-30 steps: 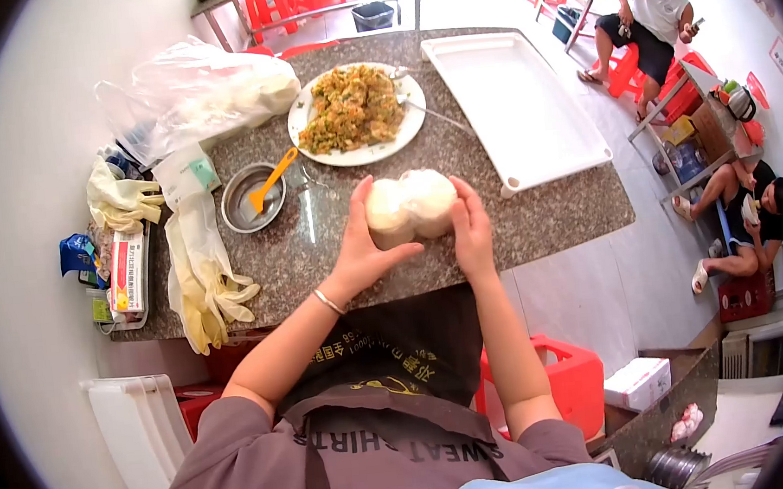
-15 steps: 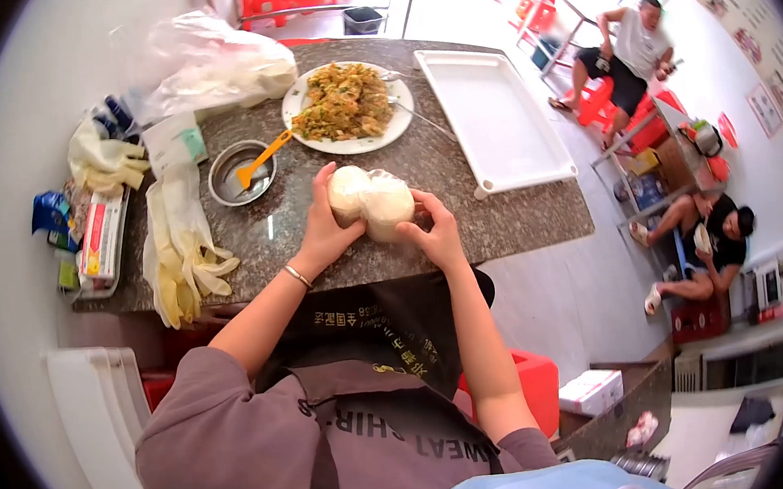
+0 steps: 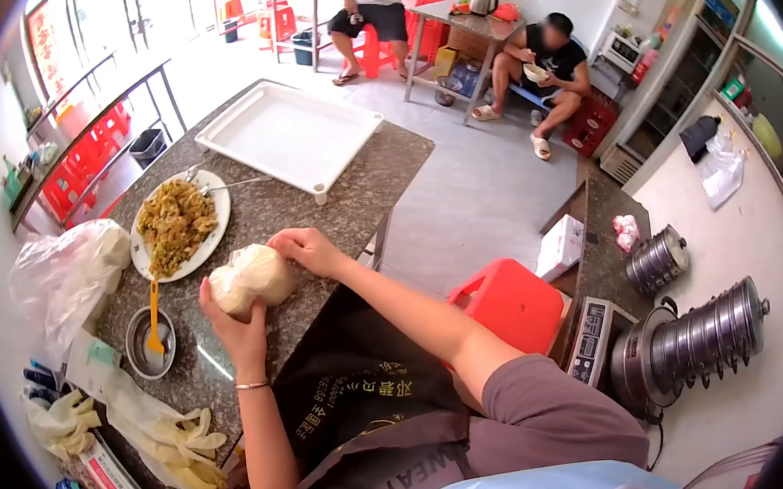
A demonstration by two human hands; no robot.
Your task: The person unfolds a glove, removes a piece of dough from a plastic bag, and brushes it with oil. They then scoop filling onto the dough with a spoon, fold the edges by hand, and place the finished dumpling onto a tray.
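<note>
The dough lump (image 3: 250,275) sits on the stone surface (image 3: 357,168) at its near edge, held between both hands. The left hand (image 3: 231,322) cups it from 7 o'clock with its fingers curled around it. The right hand (image 3: 306,247) lies against its 2 o'clock side, fingers pressed together. The work looks early: the dough is one undivided lump, and the filling (image 3: 171,225) at 10 o'clock is heaped on its plate (image 3: 223,208). The white tray (image 3: 289,132) lies at 1 o'clock.

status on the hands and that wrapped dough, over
Left hand and right hand both gripping the wrapped dough, at the counter. Plate of filling close beside, not touching. Nothing in the way.
</note>
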